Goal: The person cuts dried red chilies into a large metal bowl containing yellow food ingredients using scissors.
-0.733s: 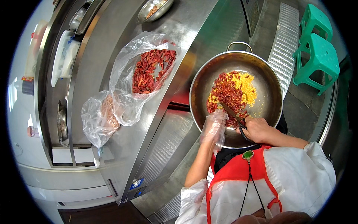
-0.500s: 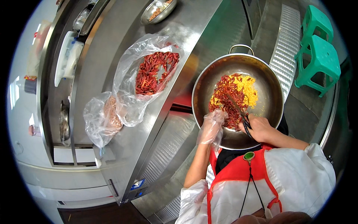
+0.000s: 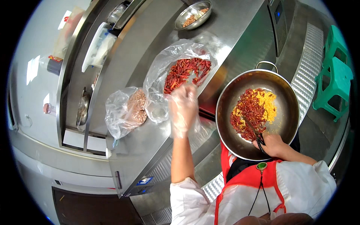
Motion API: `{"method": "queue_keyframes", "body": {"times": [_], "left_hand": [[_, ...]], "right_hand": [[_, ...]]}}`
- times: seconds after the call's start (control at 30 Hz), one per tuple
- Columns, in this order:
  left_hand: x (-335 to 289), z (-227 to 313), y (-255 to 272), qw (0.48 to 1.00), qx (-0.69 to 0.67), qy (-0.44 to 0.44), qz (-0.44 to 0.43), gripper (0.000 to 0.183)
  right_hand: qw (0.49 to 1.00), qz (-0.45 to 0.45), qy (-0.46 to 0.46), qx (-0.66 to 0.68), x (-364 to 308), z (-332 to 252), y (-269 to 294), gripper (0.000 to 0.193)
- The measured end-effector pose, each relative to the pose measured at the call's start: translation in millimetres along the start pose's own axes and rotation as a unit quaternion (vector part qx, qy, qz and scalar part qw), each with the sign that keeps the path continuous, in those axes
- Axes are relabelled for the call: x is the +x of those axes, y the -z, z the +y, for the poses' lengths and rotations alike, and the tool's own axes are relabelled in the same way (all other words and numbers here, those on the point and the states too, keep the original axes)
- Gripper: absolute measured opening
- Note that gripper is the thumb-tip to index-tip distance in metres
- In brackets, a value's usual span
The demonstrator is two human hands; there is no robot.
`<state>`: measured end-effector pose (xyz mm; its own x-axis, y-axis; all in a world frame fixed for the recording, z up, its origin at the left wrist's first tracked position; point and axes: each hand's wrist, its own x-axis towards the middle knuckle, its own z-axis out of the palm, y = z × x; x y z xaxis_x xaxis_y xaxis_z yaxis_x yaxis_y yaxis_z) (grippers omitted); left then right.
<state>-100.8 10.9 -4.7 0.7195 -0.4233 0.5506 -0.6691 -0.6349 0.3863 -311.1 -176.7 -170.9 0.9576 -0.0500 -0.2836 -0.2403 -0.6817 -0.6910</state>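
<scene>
My left hand (image 3: 183, 108), in a clear plastic glove, is over the worktop at the near edge of the dried red chilies (image 3: 188, 71). These lie in an opened clear plastic bag (image 3: 159, 80). The back of the hand hides its fingertips, so I cannot see if they hold a chili. My right hand (image 3: 275, 144) is closed round the handles of dark scissors (image 3: 258, 135). Their blades point into the cut red chilies (image 3: 247, 112) in a large metal pan (image 3: 288, 123). Yellow crumbly grains (image 3: 267, 105) lie beside the chilies there.
A second clear bag with peanut-like pieces (image 3: 137, 105) sits left of the chili bag on the steel worktop (image 3: 146, 144). At the worktop's far end stands a metal bowl (image 3: 204, 15) of small pieces. Green stools (image 3: 335, 84) stand at the right. A shelf runs along the left.
My left hand has left the pan and moved up and left to the chili bag. My right hand still holds the scissors over the pan. The whole view has shifted.
</scene>
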Motion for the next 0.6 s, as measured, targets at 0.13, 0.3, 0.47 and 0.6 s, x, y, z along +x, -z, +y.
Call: {"method": "queue_keyframes", "body": {"times": [0.13, 0.3, 0.47, 0.6], "left_hand": [[57.2, -21.1, -1.2, 0.987, 0.132, 0.084, -0.042, 0.027], [83.3, -34.5, -42.2, 0.956, 0.2, 0.145, -0.159, 0.035], [87.6, -56.4, -54.8, 0.961, 0.195, 0.149, -0.129, 0.029], [86.0, -59.3, -32.1, 0.961, 0.195, 0.171, -0.094, 0.024]], "right_hand": [[1.0, -0.004, -0.022, 0.007, -2.6, 1.1, 4.2, 0.063], [1.0, -0.013, -0.026, -0.002, -0.3, 1.1, 3.7, 0.064], [0.999, -0.02, -0.031, -0.002, 0.1, 0.5, 6.0, 0.064], [1.0, -0.014, -0.026, 0.009, -0.4, 1.4, 4.8, 0.063]]}}
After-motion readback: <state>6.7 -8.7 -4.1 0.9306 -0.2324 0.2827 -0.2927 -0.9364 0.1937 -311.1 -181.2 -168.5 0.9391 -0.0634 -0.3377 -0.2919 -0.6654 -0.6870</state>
